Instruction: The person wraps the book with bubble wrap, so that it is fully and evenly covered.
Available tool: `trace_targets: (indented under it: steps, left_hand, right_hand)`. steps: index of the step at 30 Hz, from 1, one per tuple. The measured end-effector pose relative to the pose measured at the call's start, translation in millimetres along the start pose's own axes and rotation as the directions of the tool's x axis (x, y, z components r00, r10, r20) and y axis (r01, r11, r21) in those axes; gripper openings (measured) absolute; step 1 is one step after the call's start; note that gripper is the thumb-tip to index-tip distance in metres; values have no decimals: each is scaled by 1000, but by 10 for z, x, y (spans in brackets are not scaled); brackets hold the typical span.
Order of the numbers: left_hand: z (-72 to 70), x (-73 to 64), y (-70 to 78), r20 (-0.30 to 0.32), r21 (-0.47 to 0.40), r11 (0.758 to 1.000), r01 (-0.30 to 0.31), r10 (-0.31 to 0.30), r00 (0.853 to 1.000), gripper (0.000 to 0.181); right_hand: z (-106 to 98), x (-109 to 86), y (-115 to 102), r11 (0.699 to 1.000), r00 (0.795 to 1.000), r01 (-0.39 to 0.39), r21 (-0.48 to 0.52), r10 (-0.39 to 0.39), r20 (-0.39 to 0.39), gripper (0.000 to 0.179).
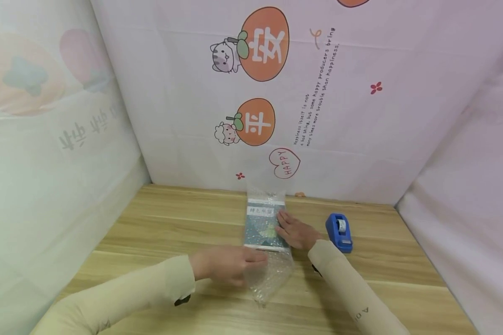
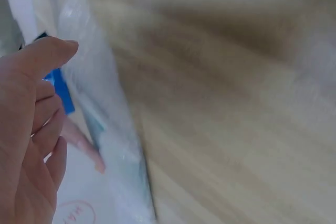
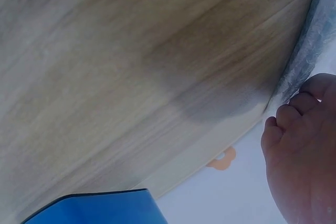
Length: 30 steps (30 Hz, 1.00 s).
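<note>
A teal book point(image 1: 260, 228) with a white title band lies within a sheet of bubble wrap point(image 1: 276, 270) on the wooden table. The clear wrap runs past the book at both the far and near ends. My right hand point(image 1: 298, 231) rests its extended fingers on the book's right side. My left hand point(image 1: 230, 264), slightly blurred, is over the near part of the wrap, just below the book's bottom edge. In the left wrist view its thumb stands apart from loosely bent fingers, with the wrap point(image 2: 113, 114) just past them.
A blue tape dispenser point(image 1: 340, 235) with a roll in it stands right of my right hand. White printed cloth point(image 1: 184, 93) hangs behind the table point(image 1: 172, 223) and on both sides.
</note>
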<state>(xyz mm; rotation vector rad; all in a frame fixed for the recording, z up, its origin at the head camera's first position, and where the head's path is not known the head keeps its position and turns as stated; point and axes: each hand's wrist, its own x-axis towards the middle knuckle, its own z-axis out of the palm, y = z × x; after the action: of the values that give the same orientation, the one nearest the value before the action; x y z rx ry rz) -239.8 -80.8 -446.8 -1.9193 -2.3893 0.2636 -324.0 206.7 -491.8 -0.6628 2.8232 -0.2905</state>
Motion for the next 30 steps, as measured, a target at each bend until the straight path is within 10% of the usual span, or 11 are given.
trace_targets:
  steps: [10,30]
  left_hand:
    - [195,24,242,-59,61,997,-41,45,997,65]
    - [417,67,256,-61,37,999,7,-4,998,58]
  right_hand:
    - [17,10,12,1000,1000,-6,-4,6,-1,69]
    - [4,20,8,1000,999,-27,-11,27,22,71]
